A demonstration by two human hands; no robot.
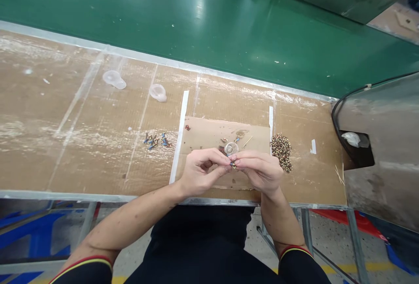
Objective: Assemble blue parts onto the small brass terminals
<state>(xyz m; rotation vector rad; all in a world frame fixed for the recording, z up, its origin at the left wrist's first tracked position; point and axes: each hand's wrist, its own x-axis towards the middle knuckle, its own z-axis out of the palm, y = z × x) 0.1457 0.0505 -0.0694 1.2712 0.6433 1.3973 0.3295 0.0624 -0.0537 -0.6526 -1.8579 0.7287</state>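
Observation:
Both hands meet over a cardboard sheet [203, 133], fingertips pinched together. My left hand [206, 168] and my right hand [258, 168] hold a small brass-and-blue part [233, 164] between them. Just beyond the fingertips stands a small clear round dish [231, 148]. Around it lie another blue-and-brass part [237, 139], a few brass bits [224, 140] and a thin wooden stick [248, 141]. A pile of brass parts [281, 151] sits to the right of my right hand, and several blue-and-brass pieces [152, 141] lie to the left.
Two translucent plastic cups or lids [114, 79] [158, 92] lie at the left on the cardboard-covered bench [98, 144]. A green surface [196, 18] runs behind it. At the right are a metal housing [389, 144], a black cable [347, 94] and loose sticks [339, 175].

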